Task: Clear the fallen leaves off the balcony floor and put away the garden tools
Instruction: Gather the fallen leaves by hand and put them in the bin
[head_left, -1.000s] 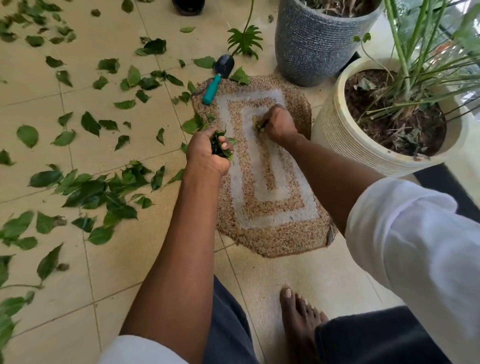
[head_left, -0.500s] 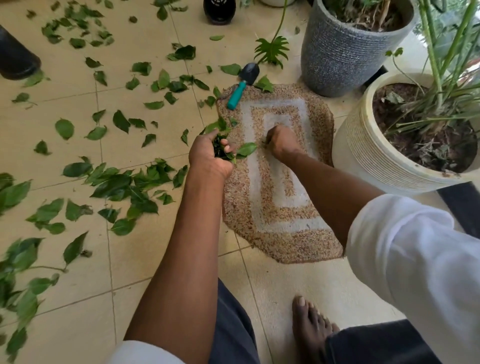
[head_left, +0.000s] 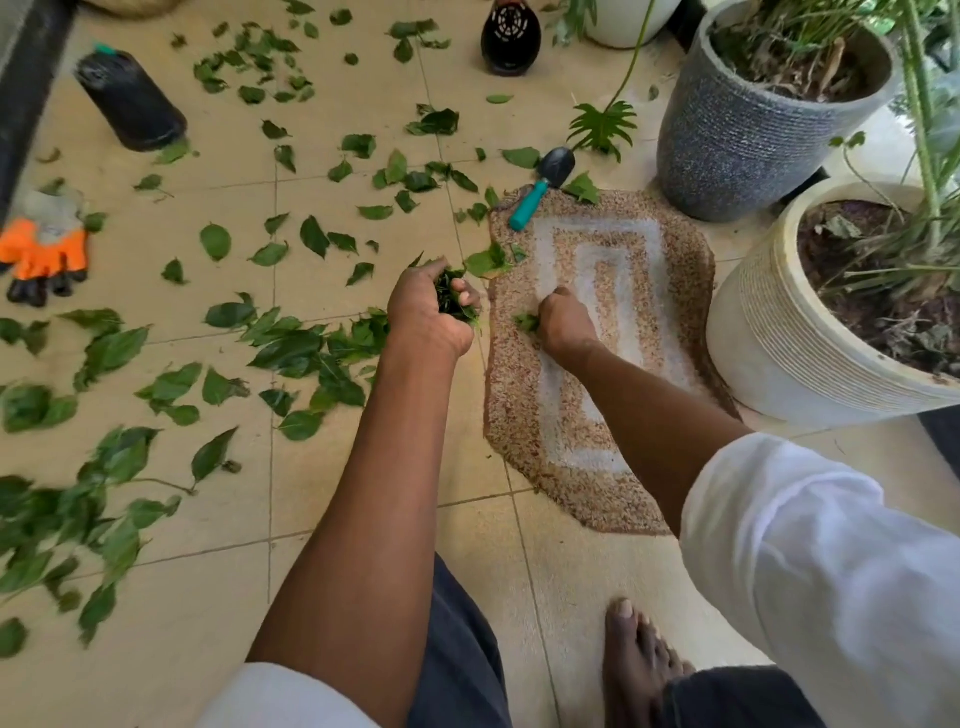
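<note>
Green fallen leaves (head_left: 291, 353) lie scattered over the beige tiled floor, thickest at the left. My left hand (head_left: 426, 312) grips a bunch of leaves (head_left: 453, 299) just off the left edge of the brown and white mat (head_left: 639, 270). On the mat, my right hand (head_left: 563, 322) pinches a small leaf (head_left: 525, 321). A trowel with a teal handle and black scoop (head_left: 537, 189) lies at the mat's far left corner. Orange and black gloves (head_left: 44, 254) rest on the floor at the far left.
A grey pot (head_left: 737, 140) and a white ribbed pot (head_left: 779, 343) with plants stand right of the mat. A black cylinder (head_left: 130, 101) lies at the far left, a black mesh pot (head_left: 510, 36) at the top. My bare foot (head_left: 636, 665) is near the bottom.
My right hand drew back along the mat towards me and now pinches a leaf. My left hand keeps its bunch. The view swung left, bringing the gloves and black cylinder into sight.
</note>
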